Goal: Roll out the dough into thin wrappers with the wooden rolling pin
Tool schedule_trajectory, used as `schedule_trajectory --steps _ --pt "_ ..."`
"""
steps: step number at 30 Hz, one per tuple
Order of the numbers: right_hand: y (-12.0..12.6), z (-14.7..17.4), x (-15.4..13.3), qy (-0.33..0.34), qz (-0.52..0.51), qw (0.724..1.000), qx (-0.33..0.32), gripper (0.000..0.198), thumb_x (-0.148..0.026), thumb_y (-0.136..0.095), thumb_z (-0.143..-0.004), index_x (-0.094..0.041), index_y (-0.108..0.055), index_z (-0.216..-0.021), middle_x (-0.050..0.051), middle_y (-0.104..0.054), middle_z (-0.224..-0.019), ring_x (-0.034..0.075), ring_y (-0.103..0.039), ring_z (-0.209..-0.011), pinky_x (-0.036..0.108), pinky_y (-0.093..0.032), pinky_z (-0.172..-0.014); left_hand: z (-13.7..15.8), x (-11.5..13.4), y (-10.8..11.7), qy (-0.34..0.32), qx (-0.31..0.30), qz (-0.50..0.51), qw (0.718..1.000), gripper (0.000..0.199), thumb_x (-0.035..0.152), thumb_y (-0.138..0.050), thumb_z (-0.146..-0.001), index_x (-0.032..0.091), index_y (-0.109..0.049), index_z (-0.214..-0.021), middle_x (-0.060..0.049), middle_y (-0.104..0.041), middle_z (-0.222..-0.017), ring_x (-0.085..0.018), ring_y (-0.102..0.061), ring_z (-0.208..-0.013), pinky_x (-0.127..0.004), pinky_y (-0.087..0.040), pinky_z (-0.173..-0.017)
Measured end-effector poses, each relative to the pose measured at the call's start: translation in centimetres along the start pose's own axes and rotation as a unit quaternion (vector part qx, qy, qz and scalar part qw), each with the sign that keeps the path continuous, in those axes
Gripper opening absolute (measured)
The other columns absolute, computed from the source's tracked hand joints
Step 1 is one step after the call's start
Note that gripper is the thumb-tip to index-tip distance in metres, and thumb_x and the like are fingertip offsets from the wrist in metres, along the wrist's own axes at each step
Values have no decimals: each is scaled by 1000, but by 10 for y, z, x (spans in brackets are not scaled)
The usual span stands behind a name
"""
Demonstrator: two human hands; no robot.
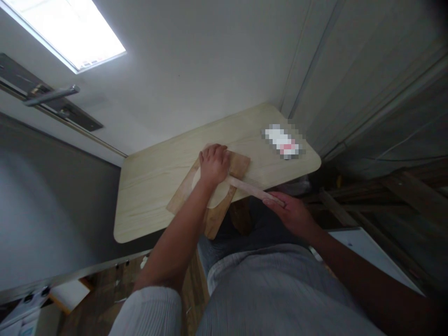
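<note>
A wooden cutting board (216, 219) lies aslant on the pale table, one corner jutting past the near edge. On it is a thin, round sheet of dough (219, 196). My right hand (292, 212) is wrapped round the near end of a slim wooden rolling pin (254, 189), just off the table's front edge. The pin runs leftward over the dough and passes in under my left hand (214, 163). That hand is closed, its bent fingers over the far part of the dough and the pin. Its palm hides the pin's far end.
The pale table (147, 191) has rounded corners and stands against a white door with a metal handle (52, 95). A blurred-out white and red item (283, 141) lies at its right end. Boards (338, 210) are stacked at right.
</note>
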State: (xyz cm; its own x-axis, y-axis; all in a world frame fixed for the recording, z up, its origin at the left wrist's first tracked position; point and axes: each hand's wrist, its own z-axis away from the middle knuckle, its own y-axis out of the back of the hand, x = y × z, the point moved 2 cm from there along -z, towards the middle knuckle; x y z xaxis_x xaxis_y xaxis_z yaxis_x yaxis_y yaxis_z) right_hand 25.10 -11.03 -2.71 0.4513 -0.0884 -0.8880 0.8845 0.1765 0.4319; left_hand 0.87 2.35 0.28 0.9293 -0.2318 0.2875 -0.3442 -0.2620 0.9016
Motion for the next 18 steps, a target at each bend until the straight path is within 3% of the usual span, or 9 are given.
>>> schedule_trajectory --steps 18 --pt "8 -2 2 -18 33 998 49 42 -58 -66 -84 -22 -73 -107 6 -76 -96 23 -69 -84 32 -53 -71 -14 8 -5 15 -44 -17 999 38 43 -36 -102 28 -61 -127 -7 -60 -138 -29 -45 -132 -48 -30 -112"
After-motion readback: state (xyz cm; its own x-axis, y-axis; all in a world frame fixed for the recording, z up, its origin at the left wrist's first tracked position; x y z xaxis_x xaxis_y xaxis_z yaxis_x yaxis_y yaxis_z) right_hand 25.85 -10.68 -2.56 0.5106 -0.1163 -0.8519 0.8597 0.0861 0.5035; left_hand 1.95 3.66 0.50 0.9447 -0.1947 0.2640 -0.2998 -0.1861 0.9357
